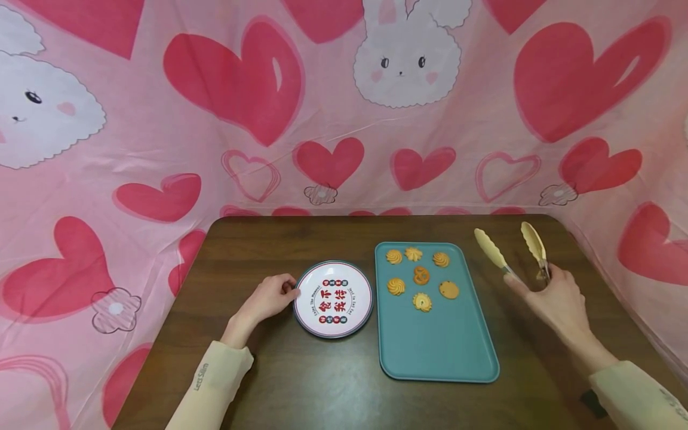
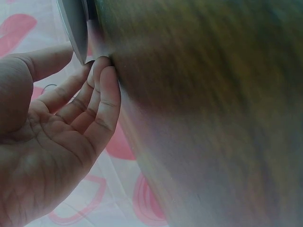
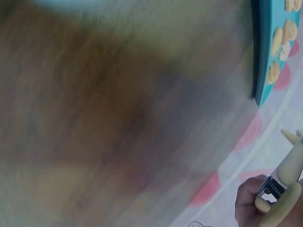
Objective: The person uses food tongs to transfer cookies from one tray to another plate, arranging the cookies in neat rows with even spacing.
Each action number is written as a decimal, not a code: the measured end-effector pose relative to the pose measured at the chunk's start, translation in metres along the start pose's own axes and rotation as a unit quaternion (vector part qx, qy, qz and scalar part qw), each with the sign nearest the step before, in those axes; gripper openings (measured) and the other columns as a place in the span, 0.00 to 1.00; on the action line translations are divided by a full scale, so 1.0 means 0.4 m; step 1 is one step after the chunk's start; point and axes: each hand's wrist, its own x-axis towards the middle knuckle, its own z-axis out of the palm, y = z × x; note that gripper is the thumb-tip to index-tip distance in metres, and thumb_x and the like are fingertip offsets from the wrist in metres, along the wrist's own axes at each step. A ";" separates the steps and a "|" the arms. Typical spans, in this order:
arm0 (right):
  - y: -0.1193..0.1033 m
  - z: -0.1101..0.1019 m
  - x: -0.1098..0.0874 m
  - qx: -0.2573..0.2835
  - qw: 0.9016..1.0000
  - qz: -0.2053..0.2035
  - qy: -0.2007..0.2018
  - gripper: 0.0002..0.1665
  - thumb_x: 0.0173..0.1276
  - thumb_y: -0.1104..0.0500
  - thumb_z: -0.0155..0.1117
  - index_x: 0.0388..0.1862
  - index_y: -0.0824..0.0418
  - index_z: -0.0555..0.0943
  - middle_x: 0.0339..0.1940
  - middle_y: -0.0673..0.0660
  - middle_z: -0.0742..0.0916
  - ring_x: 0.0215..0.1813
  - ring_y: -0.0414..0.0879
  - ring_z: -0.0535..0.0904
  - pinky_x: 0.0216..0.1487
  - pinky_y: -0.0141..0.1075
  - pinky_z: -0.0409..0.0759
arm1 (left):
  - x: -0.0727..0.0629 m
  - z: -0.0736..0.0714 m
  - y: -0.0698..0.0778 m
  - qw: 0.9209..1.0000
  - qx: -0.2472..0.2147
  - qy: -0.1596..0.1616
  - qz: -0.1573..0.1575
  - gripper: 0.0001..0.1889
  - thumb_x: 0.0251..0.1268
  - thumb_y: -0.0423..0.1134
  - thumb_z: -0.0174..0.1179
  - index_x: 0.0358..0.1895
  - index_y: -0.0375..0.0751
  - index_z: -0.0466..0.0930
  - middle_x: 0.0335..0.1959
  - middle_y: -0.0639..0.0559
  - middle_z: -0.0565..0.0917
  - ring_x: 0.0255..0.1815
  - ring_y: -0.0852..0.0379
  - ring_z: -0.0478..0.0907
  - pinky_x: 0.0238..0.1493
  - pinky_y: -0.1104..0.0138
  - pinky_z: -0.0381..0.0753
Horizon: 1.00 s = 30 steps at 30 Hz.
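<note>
My left hand (image 1: 273, 295) is at the left rim of a round white plate (image 1: 352, 280) with red characters and a dark edge. In the left wrist view, thumb and forefinger pinch the rim of the plate (image 2: 75, 33), with the other fingers curled below it. My right hand (image 1: 559, 304) grips a pair of tongs (image 1: 490, 246), their cream scalloped tips spread apart above the table's right side. Between the hands lies a teal tray (image 1: 435, 352) bearing several cookies (image 1: 396, 286) and a pretzel-shaped biscuit (image 1: 421, 275) in its far half.
All of this is on a dark brown wooden table (image 1: 258, 245) with rounded far corners. A pink cloth (image 1: 333, 125) printed with hearts and rabbits hangs behind it and along both sides. Plate and tray stand close side by side.
</note>
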 end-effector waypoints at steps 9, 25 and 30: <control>-0.015 -0.030 0.034 -0.020 0.998 -0.066 -0.009 0.50 0.60 0.31 0.68 0.62 0.71 0.72 0.48 0.75 0.81 0.47 0.74 0.76 0.40 0.65 0.70 | 0.000 0.000 0.001 1.000 0.000 -0.001 0.001 0.12 0.67 0.40 0.66 0.48 0.39 0.82 0.31 0.51 0.79 0.32 0.54 0.73 0.33 0.63 0.74; -0.070 -0.014 0.063 -0.079 0.981 -0.169 -0.053 0.47 0.61 0.29 0.65 0.62 0.67 0.75 0.41 0.68 0.86 0.41 0.66 0.80 0.38 0.62 0.73 | 0.000 0.000 0.003 1.000 -0.003 -0.002 0.000 0.11 0.67 0.40 0.65 0.49 0.39 0.82 0.31 0.51 0.79 0.32 0.53 0.73 0.34 0.62 0.74; -0.079 0.000 0.063 -0.090 0.978 -0.175 -0.073 0.50 0.61 0.28 0.64 0.65 0.68 0.75 0.40 0.64 0.87 0.41 0.63 0.81 0.36 0.61 0.75 | -0.001 0.000 0.004 1.000 -0.002 -0.001 0.003 0.11 0.67 0.40 0.65 0.48 0.39 0.82 0.31 0.51 0.79 0.32 0.53 0.73 0.34 0.62 0.74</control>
